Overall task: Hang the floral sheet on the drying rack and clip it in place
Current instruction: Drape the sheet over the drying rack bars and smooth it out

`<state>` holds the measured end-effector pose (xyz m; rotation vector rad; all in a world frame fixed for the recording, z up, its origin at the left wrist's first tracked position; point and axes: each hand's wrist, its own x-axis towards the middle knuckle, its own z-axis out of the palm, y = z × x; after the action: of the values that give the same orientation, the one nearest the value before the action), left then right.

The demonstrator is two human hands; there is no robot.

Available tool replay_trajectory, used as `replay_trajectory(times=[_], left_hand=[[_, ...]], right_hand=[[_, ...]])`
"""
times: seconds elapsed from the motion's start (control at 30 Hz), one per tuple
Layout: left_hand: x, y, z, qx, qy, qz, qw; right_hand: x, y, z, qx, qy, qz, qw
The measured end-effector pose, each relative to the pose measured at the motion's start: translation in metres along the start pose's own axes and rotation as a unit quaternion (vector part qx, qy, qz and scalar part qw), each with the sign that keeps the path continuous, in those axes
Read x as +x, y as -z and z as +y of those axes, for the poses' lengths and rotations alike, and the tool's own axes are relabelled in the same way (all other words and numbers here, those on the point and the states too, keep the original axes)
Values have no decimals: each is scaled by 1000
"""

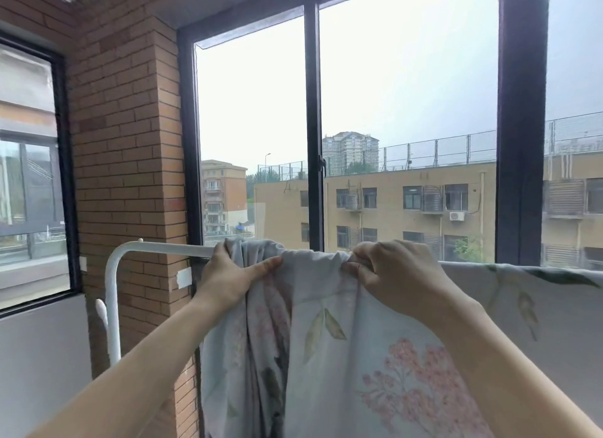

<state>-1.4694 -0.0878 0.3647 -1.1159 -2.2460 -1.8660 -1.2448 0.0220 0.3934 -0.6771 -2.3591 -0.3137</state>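
The floral sheet (339, 366) hangs over the top bar of the white drying rack (163, 245), bunched near its left end, in front of a dark-framed window (315, 127). The left hand (228, 274) grips the gathered cloth at the bar, and the right hand (394, 274) pinches a fold just beside it.

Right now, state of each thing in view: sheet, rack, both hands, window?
floral sheet: draped over the top rail, bunched at the left, spread flat to the right, no clip visible.
drying rack: upright, left end of top rail bare.
left hand: grips the bunched sheet at the rail.
right hand: pinches the sheet's fold at the rail.
window: looks shut.
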Motion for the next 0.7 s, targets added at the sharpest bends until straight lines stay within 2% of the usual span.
replay_trajectory(times=[0.17,0.33,0.47,0.6,0.7], left_hand=[[4,2,5,-148,21,-102,984],[13,8,12,-174,10,-98,980],[26,17,19,-77,-79,0,994],[45,28,11,24,-172,93,980],[48,28,-3,73,-167,117,976]], right_hand=[[-6,2,6,-18,-1,1,1000],[-7,0,4,-21,21,31,999],[-9,-1,6,-22,20,35,999],[-10,-2,9,-19,17,35,999],[-6,-7,7,-19,22,54,998]])
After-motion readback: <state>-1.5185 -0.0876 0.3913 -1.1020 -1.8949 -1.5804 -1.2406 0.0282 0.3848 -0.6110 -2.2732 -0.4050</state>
